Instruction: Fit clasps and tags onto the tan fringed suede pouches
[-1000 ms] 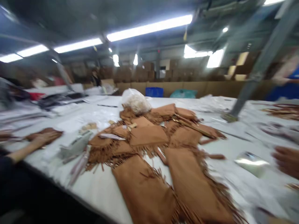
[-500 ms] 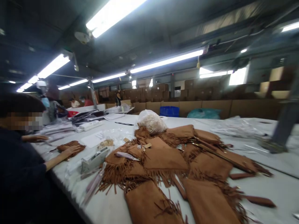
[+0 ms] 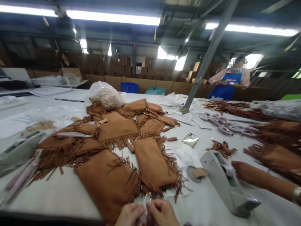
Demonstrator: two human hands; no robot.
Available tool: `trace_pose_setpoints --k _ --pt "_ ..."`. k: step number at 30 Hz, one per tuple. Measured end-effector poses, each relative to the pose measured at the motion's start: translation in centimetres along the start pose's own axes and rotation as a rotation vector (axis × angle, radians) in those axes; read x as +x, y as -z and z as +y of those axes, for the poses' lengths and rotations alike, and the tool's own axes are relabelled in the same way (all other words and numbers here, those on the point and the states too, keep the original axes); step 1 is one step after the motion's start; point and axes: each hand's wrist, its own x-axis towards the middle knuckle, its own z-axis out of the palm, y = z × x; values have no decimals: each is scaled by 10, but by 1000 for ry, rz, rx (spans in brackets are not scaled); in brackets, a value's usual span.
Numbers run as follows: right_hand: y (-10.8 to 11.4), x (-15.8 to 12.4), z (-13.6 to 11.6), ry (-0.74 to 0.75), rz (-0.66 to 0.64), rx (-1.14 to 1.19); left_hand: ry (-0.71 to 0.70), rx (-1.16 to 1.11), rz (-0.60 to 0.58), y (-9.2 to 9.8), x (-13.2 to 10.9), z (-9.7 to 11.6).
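Observation:
At the bottom edge, my left hand and my right hand are close together with fingers pinched. Between them is a thin pale strip, partly hidden by the fingers; its kind is unclear. A small metal clasp shows just above the fingertips. Right beyond my hands lie two brown fringed bags, one bag to the left and another bag farther up. More brown bags overlap in a pile behind them. A strap wrapped in pale material rests across the pile.
A grey tape dispenser stands at right, beside a co-worker's forearm. Another dispenser is at left. A phone, a tape roll and a stuffed clear plastic bag lie on the table. A metal post rises behind.
The view has swung right and down, bringing both my hands, the phone, the right-hand dispenser and a co-worker's arm into sight. The co-worker at left has left the view.

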Motion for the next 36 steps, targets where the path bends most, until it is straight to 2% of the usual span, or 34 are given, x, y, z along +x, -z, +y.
trace_pose_setpoints --k 2,4,5,8,10,12,15,19,26,29,31,33,36 --pt "8 -8 -6 69 168 -74 -47 45 59 0 5 -6" --pt "16 -16 -7 25 283 -40 -142 146 133 -3 6 -9" --pt "16 -20 -6 -33 290 12 -191 212 163 -5 5 -10" --pt "5 -27 -6 -170 182 203 -332 423 208 -10 -2 -10" --pt "-11 -27 -10 -186 76 315 -431 549 226 -11 -7 -9" --pt "-25 -25 -14 -192 29 439 -480 610 254 -10 -12 -7" --pt "-38 -20 -16 -212 66 628 -438 561 271 -8 -16 -4" --pt "-43 -15 -16 -265 65 795 -386 464 256 -7 -16 0" --pt "-47 -12 -16 -301 109 842 -462 617 286 -5 -18 6" --pt "-50 -12 -16 -287 132 864 -490 618 292 -3 -19 11" --pt "-49 -13 -19 -275 91 921 -457 539 254 -2 -17 13" --pt "-46 -13 -24 -276 10 1013 -385 387 168 -1 -13 15" --pt "-35 -11 -32 -320 -194 1148 -255 52 43 -2 -5 15"
